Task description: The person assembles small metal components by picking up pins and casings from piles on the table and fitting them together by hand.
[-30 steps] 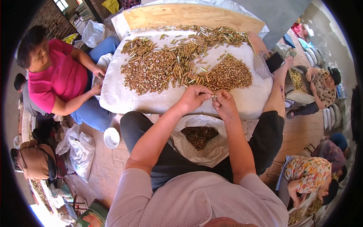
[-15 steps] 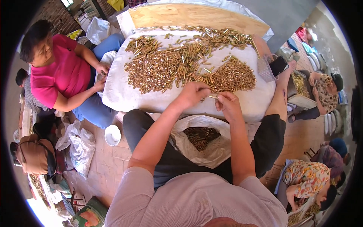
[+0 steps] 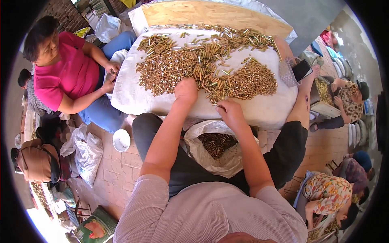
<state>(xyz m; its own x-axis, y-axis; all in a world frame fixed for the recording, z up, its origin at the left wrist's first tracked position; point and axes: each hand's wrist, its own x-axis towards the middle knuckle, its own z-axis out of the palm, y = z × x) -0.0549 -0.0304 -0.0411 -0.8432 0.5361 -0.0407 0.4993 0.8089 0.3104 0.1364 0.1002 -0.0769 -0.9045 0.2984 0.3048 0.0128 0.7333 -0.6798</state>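
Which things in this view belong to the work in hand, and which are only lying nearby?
Apparently in the work:
- left hand, at the larger pile of metal pieces
- right hand, by the smaller pile
- white-covered table
- open sack with metal pieces inside

Seemingly just lying about:
- white bowl on the floor
- phone by the table's right edge

Bright daylight, lower-left glare, fisheye-bent edges
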